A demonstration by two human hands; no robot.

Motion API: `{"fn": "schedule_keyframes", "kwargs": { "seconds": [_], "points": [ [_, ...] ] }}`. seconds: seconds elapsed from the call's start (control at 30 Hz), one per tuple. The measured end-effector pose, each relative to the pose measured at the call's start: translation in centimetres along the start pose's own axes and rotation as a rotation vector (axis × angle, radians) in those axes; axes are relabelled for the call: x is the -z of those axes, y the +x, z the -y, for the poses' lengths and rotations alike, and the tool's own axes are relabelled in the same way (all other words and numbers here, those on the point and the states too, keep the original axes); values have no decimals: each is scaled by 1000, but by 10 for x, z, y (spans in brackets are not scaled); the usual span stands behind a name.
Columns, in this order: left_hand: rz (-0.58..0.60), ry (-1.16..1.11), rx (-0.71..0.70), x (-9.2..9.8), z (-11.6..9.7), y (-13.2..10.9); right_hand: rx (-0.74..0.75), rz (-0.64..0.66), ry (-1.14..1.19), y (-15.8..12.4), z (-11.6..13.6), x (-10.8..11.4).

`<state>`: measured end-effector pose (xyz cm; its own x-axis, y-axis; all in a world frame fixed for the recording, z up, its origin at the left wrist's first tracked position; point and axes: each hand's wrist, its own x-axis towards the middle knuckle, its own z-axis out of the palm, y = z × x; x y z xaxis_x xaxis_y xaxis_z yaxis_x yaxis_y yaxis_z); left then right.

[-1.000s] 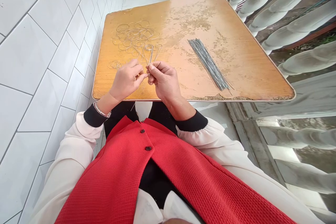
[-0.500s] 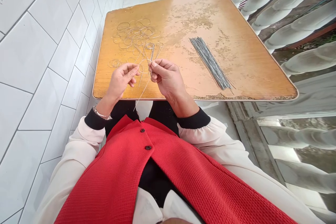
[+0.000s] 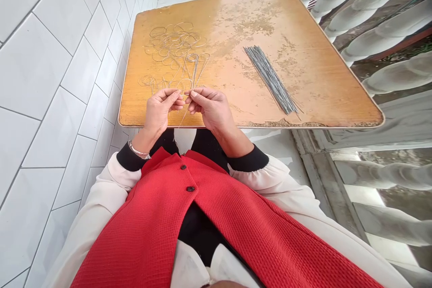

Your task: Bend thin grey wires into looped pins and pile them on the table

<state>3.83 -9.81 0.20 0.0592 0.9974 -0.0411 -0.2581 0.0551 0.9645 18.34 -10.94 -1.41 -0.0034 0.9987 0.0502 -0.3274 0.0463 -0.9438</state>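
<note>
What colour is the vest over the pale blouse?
The vest is red with a fine waffle weave, shown best in the head view.

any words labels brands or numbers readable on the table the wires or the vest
None readable: the worn orange tabletop, the wire loops, the bundle of straight wires and the red vest show no words, labels, numbers or signs.

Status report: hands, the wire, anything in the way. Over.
Left hand, right hand pinching thin wire, fingertips together. Tangled wire loops just ahead on the wooden tabletop. Straight wire bundle off to the right.
</note>
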Motion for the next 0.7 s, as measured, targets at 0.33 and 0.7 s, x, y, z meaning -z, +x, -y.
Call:
{"fn": "schedule_keyframes", "kwargs": {
  "seconds": [0.33, 0.7],
  "points": [
    [9, 85, -166, -1, 18, -2, -34, -23, 2, 1, -5, -2],
    [165, 89, -56, 15, -4, 2, 8, -3, -142, 0, 0, -1]
  ]
}}
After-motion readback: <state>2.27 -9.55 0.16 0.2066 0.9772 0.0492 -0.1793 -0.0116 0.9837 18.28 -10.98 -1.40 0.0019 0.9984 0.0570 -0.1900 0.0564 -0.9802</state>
